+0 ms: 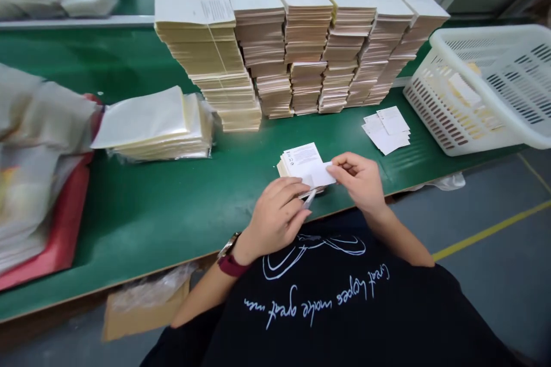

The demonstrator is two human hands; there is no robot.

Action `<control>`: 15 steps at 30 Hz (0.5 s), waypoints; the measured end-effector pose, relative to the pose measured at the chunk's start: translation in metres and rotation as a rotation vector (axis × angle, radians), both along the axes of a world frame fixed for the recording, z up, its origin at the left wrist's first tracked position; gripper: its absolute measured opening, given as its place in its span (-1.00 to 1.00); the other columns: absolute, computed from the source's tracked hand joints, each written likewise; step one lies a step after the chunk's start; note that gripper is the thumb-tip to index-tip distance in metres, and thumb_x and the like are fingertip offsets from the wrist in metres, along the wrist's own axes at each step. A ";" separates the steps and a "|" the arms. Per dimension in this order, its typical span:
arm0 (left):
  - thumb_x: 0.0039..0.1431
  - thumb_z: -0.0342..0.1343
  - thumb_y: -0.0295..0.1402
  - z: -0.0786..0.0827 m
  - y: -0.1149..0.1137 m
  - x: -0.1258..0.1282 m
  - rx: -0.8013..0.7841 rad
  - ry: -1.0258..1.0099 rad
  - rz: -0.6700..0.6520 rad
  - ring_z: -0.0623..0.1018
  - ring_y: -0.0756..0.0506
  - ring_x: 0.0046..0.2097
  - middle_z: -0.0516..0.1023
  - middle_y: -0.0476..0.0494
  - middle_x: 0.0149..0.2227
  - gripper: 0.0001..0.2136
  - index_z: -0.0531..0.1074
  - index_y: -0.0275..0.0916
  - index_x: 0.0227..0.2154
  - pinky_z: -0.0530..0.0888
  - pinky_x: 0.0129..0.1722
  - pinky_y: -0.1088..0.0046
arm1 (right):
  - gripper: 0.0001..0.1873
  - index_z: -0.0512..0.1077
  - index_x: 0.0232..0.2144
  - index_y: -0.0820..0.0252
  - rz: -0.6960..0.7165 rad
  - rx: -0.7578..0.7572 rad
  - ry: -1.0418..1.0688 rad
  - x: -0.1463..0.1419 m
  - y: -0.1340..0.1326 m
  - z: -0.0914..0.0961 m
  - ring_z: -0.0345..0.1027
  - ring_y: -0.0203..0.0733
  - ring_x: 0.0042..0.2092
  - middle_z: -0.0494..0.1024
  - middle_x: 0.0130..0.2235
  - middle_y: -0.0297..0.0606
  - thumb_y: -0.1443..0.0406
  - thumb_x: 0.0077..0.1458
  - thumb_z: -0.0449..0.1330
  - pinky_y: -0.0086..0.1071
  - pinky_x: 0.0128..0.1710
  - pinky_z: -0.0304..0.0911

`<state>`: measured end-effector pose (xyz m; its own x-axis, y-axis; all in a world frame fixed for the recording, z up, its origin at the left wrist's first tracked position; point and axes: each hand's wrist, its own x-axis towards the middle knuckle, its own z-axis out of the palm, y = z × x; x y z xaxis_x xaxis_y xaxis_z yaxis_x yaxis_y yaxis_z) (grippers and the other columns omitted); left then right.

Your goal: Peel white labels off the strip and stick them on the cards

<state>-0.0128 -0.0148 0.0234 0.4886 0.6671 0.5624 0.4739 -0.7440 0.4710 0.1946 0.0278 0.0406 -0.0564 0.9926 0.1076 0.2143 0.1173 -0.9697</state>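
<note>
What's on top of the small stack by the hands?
A white card, held by the right hand, overlaps the stack; the left hand covers its near side. Far-end print shows; anything beneath card and hand is hidden.

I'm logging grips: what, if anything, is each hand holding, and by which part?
The right hand pinches a white slip by its right end, between thumb and fingers. Whether the left hand grips the pale sliver beside its thumb cannot be told.

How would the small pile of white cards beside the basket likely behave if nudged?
The pile of cards would probably slide apart, its pieces overlapping at different angles with nothing visible binding them. Each looks thin, so likely light. Lying low and flat, it seems unlikely to tip.
</note>
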 end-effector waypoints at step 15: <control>0.16 0.13 -0.46 -0.016 0.002 -0.007 -0.022 -0.051 -0.058 0.44 -0.19 0.08 0.46 -0.29 0.04 -0.95 0.36 -0.28 -0.36 0.43 0.10 0.08 | -0.80 0.39 -0.56 0.22 0.040 -0.209 -0.079 -0.020 0.018 -0.001 0.10 -0.43 -0.55 0.35 -0.59 -0.43 0.21 -0.09 0.27 -0.47 -0.57 -0.01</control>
<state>-0.0201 -0.0132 0.0074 0.4979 0.6511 0.5729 0.4050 -0.7587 0.5103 0.1750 0.0459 0.0394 -0.0967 0.9896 -0.1068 0.2894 -0.0747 -0.9543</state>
